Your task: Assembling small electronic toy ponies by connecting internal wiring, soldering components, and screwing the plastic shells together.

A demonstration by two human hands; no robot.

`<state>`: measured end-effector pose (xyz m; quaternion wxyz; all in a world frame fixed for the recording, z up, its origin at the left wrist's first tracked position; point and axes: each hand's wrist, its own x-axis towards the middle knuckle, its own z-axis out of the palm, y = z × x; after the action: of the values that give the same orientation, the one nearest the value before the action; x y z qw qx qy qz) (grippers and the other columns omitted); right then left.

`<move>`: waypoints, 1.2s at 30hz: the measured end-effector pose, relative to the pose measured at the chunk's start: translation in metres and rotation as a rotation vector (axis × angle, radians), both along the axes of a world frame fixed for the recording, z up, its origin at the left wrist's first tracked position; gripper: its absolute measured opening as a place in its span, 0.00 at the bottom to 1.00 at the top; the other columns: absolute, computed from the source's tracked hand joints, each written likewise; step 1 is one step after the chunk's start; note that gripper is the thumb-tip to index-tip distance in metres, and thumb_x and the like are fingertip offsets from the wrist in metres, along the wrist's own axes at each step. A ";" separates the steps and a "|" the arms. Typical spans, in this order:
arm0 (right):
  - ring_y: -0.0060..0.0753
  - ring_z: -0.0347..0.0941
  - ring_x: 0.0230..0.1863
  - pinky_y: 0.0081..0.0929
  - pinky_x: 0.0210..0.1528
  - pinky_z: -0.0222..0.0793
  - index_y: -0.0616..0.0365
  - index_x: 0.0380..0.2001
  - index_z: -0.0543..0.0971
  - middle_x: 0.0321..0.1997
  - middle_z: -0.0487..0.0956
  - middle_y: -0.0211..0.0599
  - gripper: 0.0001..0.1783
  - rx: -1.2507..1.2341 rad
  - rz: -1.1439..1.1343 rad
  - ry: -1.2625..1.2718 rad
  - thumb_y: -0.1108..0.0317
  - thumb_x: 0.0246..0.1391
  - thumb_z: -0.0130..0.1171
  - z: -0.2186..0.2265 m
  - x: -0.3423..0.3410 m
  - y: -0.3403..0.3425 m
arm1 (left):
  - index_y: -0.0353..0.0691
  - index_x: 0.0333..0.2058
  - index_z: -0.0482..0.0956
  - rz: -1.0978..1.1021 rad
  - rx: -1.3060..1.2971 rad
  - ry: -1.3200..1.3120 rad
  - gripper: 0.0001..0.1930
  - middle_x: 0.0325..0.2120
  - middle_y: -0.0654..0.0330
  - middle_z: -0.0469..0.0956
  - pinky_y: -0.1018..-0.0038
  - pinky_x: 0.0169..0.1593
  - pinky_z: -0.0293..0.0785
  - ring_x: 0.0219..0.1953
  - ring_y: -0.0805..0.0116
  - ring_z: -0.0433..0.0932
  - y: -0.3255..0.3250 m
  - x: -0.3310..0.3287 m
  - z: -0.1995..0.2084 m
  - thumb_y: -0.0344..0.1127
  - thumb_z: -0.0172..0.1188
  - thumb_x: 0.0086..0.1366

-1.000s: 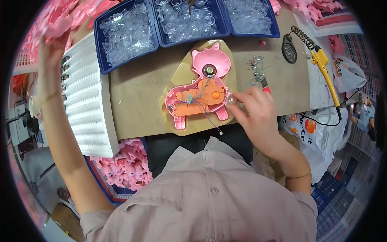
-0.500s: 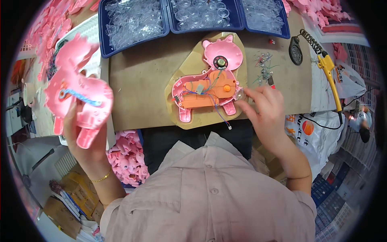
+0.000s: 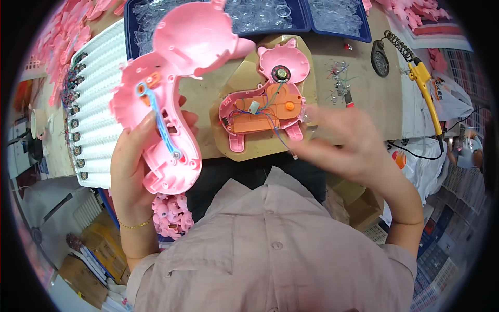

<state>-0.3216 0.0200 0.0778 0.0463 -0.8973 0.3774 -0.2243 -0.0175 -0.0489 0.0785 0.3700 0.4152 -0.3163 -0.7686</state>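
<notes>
My left hand point(image 3: 132, 156) is closed around a pink animal-shaped toy shell half point(image 3: 193, 39). It is held up with its hollow side showing, and a blue lever point(image 3: 165, 130) with an orange piece lies inside. On a tan holding board point(image 3: 228, 148) rests the matching pink shell half point(image 3: 296, 61). That half carries a round black speaker point(image 3: 280, 74), an orange mechanism box point(image 3: 267, 112) and thin wires. My right hand point(image 3: 338, 140), blurred, is beside the board's right edge with thumb and forefinger apart. A blue wire's end point(image 3: 294, 155) reaches close to the thumb; contact is unclear.
Blue bins point(image 3: 338, 21) of clear plastic parts stand at the back. A white tray point(image 3: 99, 119) with small round parts is at left. To the right are small wired parts point(image 3: 340, 78) and a yellow-handled soldering iron point(image 3: 423, 88). Pink shells point(image 3: 171, 213) fill a container below.
My left hand has brought the held shell half rightward, so it now covers part of the bins. My right hand has drawn back slightly from the shell on the board, its fingers spreading.
</notes>
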 end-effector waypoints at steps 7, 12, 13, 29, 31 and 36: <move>0.32 0.75 0.31 0.28 0.33 0.70 0.60 0.35 0.79 0.32 0.79 0.29 0.14 0.418 0.039 -0.210 0.70 0.41 0.68 -0.007 0.026 -0.016 | 0.29 0.50 0.70 0.152 -0.039 -0.201 0.17 0.39 0.54 0.78 0.74 0.41 0.77 0.38 0.71 0.79 0.002 -0.027 -0.012 0.37 0.49 0.69; 0.16 0.76 0.29 0.16 0.29 0.69 0.65 0.27 0.80 0.29 0.80 0.32 0.04 0.924 -0.352 -0.507 0.76 0.47 0.64 -0.003 0.033 -0.024 | 0.30 0.46 0.74 -0.025 -0.253 -0.329 0.17 0.37 0.59 0.79 0.79 0.38 0.74 0.34 0.77 0.77 0.005 -0.049 -0.018 0.32 0.61 0.60; 0.16 0.76 0.29 0.16 0.29 0.69 0.65 0.27 0.80 0.29 0.80 0.32 0.04 0.926 -0.346 -0.522 0.76 0.47 0.64 -0.004 0.031 -0.020 | 0.28 0.46 0.73 -0.011 -0.287 -0.271 0.18 0.38 0.59 0.78 0.79 0.38 0.73 0.34 0.77 0.76 0.006 -0.054 -0.020 0.28 0.62 0.58; 0.34 0.66 0.28 0.29 0.30 0.56 0.58 0.29 0.79 0.29 0.71 0.32 0.14 0.088 -0.410 -0.338 0.78 0.33 0.66 -0.009 0.065 -0.015 | 0.26 0.42 0.74 -0.098 -0.454 -0.598 0.17 0.32 0.56 0.79 0.76 0.40 0.74 0.34 0.74 0.77 0.033 -0.078 -0.020 0.27 0.63 0.54; 0.34 0.66 0.28 0.29 0.30 0.56 0.58 0.29 0.79 0.28 0.71 0.32 0.13 0.078 -0.414 -0.387 0.77 0.33 0.66 -0.016 0.066 -0.017 | 0.27 0.40 0.75 -0.019 -0.531 -0.552 0.15 0.32 0.57 0.79 0.76 0.39 0.74 0.34 0.73 0.77 0.035 -0.079 -0.031 0.27 0.64 0.54; 0.34 0.67 0.28 0.30 0.31 0.56 0.56 0.28 0.79 0.26 0.71 0.32 0.13 -0.002 -0.496 -0.433 0.77 0.33 0.66 -0.024 0.075 -0.014 | 0.28 0.38 0.75 0.017 -0.569 -0.508 0.13 0.32 0.57 0.79 0.76 0.39 0.74 0.33 0.74 0.77 0.034 -0.077 -0.033 0.27 0.64 0.54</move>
<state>-0.2466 0.0060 0.0536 0.0688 -0.7096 0.5654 -0.4148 -0.0945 -0.0144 0.0450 0.3865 0.4758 -0.5953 -0.5195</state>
